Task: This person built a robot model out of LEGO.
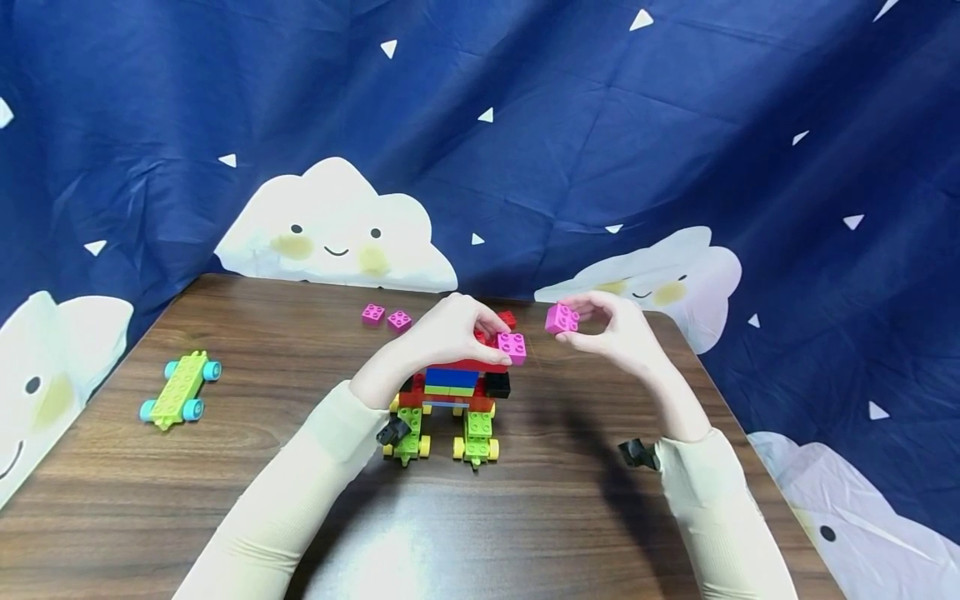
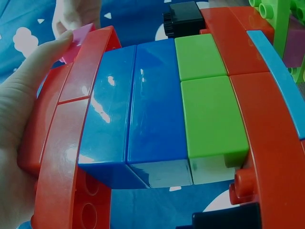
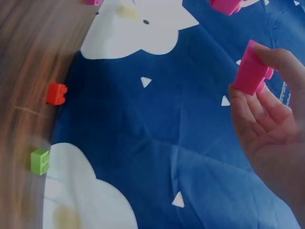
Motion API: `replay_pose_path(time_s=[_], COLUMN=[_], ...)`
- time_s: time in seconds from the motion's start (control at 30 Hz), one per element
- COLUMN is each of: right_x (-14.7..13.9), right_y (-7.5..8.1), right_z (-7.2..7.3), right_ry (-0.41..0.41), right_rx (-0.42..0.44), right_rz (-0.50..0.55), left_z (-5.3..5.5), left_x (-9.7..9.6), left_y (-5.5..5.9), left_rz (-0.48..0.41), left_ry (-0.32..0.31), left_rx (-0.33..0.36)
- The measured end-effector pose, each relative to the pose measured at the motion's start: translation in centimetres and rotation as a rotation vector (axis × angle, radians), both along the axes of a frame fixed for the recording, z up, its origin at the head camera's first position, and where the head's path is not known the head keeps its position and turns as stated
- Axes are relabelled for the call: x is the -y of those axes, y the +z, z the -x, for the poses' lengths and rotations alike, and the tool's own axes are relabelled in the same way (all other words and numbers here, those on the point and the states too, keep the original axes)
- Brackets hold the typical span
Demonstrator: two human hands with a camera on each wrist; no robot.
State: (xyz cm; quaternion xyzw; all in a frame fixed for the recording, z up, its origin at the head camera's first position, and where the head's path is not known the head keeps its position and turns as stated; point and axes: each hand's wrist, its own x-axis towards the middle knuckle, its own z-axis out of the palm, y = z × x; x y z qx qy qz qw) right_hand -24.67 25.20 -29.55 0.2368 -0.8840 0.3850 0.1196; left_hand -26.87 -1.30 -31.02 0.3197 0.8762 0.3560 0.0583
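In the head view my left hand [image 1: 452, 333] is at the top of a built block model [image 1: 452, 379], pinching a pink brick [image 1: 512, 348] between thumb and fingers at its right end. Red, blue, green and black bricks make up the model, which stands on lime wheeled bases [image 1: 477, 425] with yellow wheels. The left wrist view has the stacked blue bricks [image 2: 157, 102] up close, with red bricks [image 2: 59, 138] beside the thumb. My right hand [image 1: 611, 329] holds another pink brick [image 3: 251, 69] in its fingertips, raised to the right of the model.
Two loose pink bricks [image 1: 386, 317] lie behind the model. A lime car base [image 1: 180, 392] with blue wheels stands at the left of the wooden table [image 1: 300, 517]. A red brick [image 3: 56, 93] and a green brick [image 3: 40, 161] sit near the table's far edge.
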Motion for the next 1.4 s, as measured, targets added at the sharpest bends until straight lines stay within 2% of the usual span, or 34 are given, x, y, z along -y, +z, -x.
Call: replay_pose_path(time_s=[0.2, 0.37, 0.5, 1.07, 1.4], right_x=[0.8, 1.4, 1.8, 2.4, 2.6], right_y=[0.5, 0.3, 0.1, -0.4, -0.3], right_z=[-0.3, -0.4, -0.4, 0.1, 0.0], right_ry=[0.075, 0.159, 0.192, 0.244, 0.219], right_rx=[0.001, 0.019, 0.036, 0.061, 0.075], right_rz=[-0.036, -0.072, -0.084, -0.064, -0.079], left_z=[0.0, 0.0, 0.1, 0.2, 0.2], left_x=[-0.1, 0.0, 0.0, -0.2, -0.2], left_y=[0.1, -0.1, -0.1, -0.1, -0.2], left_rz=[0.003, 0.006, -0.002, 0.000, -0.023], left_ry=[0.006, 0.005, 0.000, 0.010, 0.010], left_rx=[0.012, 0.006, -0.005, -0.010, -0.012])
